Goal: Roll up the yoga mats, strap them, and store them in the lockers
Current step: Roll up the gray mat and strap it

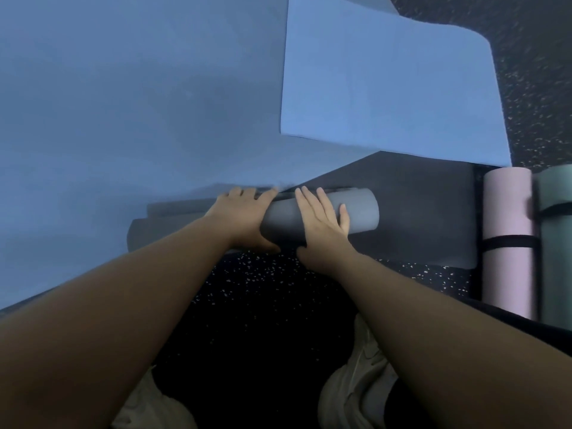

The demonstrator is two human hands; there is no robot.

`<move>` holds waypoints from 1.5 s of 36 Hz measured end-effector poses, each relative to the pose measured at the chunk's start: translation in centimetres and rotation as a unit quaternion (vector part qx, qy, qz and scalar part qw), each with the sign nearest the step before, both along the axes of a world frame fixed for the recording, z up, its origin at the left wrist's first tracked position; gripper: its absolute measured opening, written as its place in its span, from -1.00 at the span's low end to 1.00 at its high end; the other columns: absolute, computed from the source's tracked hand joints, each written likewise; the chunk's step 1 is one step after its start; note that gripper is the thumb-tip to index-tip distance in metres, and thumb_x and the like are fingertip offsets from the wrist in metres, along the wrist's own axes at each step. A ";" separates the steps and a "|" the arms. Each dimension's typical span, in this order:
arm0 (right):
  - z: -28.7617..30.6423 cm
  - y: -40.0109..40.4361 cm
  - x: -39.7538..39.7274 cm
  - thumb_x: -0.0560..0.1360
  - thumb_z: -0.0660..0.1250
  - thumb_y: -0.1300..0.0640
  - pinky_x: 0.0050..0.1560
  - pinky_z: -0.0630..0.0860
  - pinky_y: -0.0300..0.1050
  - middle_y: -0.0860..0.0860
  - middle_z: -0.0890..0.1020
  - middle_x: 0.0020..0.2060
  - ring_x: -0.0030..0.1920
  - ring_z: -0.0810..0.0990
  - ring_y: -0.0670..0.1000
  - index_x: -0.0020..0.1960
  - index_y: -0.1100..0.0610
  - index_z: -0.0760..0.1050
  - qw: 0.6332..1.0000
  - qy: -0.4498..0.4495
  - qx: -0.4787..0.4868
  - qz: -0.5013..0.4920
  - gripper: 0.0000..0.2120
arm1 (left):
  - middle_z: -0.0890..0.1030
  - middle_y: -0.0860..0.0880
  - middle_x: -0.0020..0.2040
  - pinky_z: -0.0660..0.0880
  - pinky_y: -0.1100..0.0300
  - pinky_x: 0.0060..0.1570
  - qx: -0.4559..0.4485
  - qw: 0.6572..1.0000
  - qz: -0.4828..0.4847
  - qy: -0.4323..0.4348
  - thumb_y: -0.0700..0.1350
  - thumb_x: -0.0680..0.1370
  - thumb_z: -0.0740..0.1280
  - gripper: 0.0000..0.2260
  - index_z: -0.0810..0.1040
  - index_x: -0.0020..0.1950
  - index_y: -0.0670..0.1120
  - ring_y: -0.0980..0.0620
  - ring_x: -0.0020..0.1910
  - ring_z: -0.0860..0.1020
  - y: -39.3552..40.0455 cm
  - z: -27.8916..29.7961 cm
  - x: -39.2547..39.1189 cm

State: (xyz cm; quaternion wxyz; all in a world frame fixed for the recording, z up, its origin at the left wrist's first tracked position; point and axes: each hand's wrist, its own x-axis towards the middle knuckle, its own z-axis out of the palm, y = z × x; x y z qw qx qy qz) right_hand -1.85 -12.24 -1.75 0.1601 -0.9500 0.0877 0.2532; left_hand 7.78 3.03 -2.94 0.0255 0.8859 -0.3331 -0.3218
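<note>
A grey yoga mat lies on the speckled floor, its near end wound into a thick roll; the flat part stretches away to the right. My left hand presses on the roll's left part, fingers over the top, thumb underneath. My right hand lies flat on the roll's middle, fingers spread. A large blue mat covers the left and overlaps the grey mat's far side. A lighter blue mat lies flat beyond.
A rolled pink mat with a black strap lies at the right, next to a rolled green mat that is strapped too. My two pale shoes stand on the dark speckled floor below the roll.
</note>
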 end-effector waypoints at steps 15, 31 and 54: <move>-1.6 -5.8 -1.1 0.40 0.41 0.06 0.53 -0.19 0.12 -0.09 -0.35 0.52 0.54 -0.35 0.07 0.55 -0.12 -0.33 0.983 0.022 -0.087 -0.160 0.05 | 0.14 -0.02 0.52 0.20 -0.08 0.39 -0.034 0.999 -0.014 -0.003 0.40 0.30 0.40 0.01 -0.09 0.56 0.15 -0.12 0.44 0.22 -1.5 -0.1 0.1; -1.8 -7.0 -0.9 0.45 0.39 0.13 0.54 -0.21 0.08 -0.08 -0.37 0.52 0.53 -0.38 0.04 0.55 -0.13 -0.33 0.989 0.025 -0.020 -0.147 0.02 | 0.32 -0.13 0.43 0.31 -0.04 0.30 -0.021 1.000 -0.007 0.015 0.40 0.24 0.43 0.12 -0.04 0.58 -0.05 -0.16 0.40 0.24 -10.1 0.0 -0.3; 0.7 -3.7 -5.7 0.58 0.29 0.01 0.41 0.23 -0.02 0.03 0.03 0.57 0.51 0.17 0.04 0.59 0.13 -0.07 0.960 -0.135 0.146 -0.199 -0.25 | 0.42 -0.13 0.34 0.22 -0.03 0.27 -0.095 0.980 0.100 -0.145 0.21 0.32 0.50 -0.17 0.25 0.45 -0.09 -0.16 0.33 0.35 -0.7 3.4 -4.5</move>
